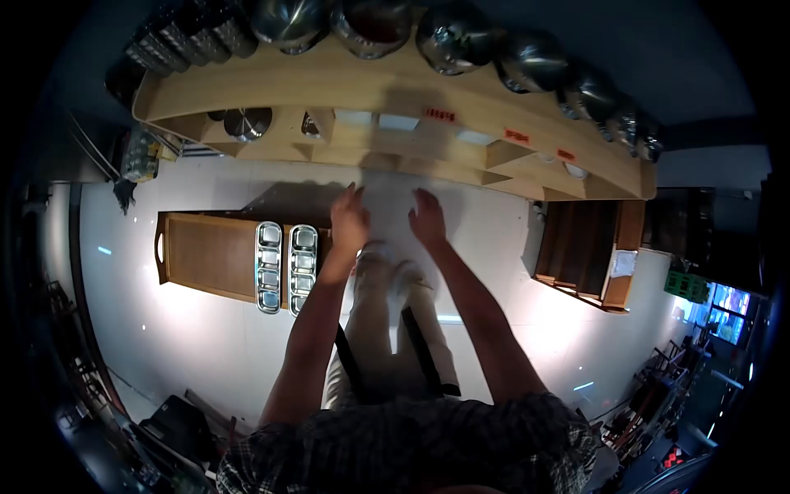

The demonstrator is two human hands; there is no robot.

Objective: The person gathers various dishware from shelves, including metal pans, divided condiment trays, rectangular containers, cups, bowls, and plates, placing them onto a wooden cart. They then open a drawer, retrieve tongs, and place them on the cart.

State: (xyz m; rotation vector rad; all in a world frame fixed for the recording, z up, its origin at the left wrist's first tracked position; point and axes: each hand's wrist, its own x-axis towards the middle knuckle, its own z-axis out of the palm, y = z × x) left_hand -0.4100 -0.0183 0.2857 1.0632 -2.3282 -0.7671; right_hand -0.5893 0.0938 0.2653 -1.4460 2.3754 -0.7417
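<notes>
In the head view both my arms reach forward, apart from each other, over the pale floor in front of a wooden shelf unit (288, 78). My left hand (350, 221) has its fingers loosely bent and somewhat apart, and nothing shows in it. Opposite it, my right hand (427, 216) is empty too, thumb and fingers apart in a loose curve. Left of my left forearm, two steel compartment trays, one (268, 267) beside the other (303, 262), lie on a low brown wooden table (210, 255). Neither hand touches the trays or the shelf.
Several shiny metal bowls (451, 39) line the shelf's top, with dark stacked cylinders (193, 41) at its left end. Red labels (439, 114) mark its front edge. A brown wooden stand (576, 243) is at right, near a green crate (686, 286). Furniture crowds both lower sides.
</notes>
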